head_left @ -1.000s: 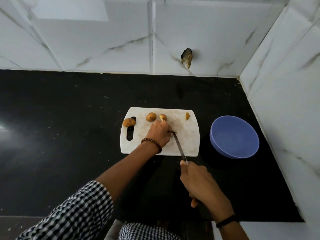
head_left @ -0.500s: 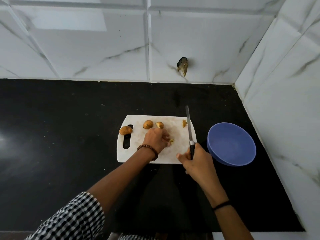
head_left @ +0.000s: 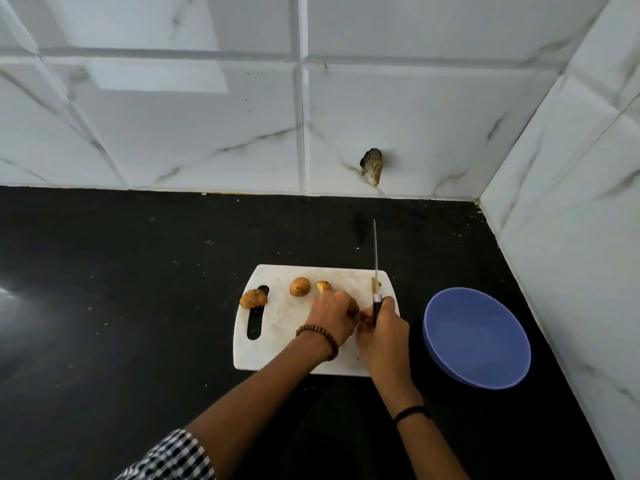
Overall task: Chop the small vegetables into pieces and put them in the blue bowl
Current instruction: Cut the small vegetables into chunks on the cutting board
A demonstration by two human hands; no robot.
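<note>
Small vegetables on white cutting board (head_left: 284,327): a cut half (head_left: 323,286) touching the far side of the left hand (head_left: 334,315). A whole one (head_left: 299,286) sits just left of that half, and another whole one (head_left: 253,298) lies further left, at the top of the board's handle slot. A small cut piece (head_left: 375,284) lies just beyond the right hand (head_left: 382,332), beside the blade.

Left hand is knuckles up with fingers curled down onto the board. Whatever is under the fingertips is hidden, so cannot tell if it pinches a piece. Right hand is wrapped tight round the handle of the knife (head_left: 375,251), blade pointing away from the person, out past the board's far edge. The two hands are close together, almost touching, over the board's right half.

Blue bowl (head_left: 478,341) is on the black counter (head_left: 138,306), just right of the right hand, apart from the board. There is a beaded bracelet (head_left: 322,336) on the left wrist, a black band (head_left: 410,412) on the right wrist and a checked sleeve (head_left: 173,455) on the left arm.
</note>
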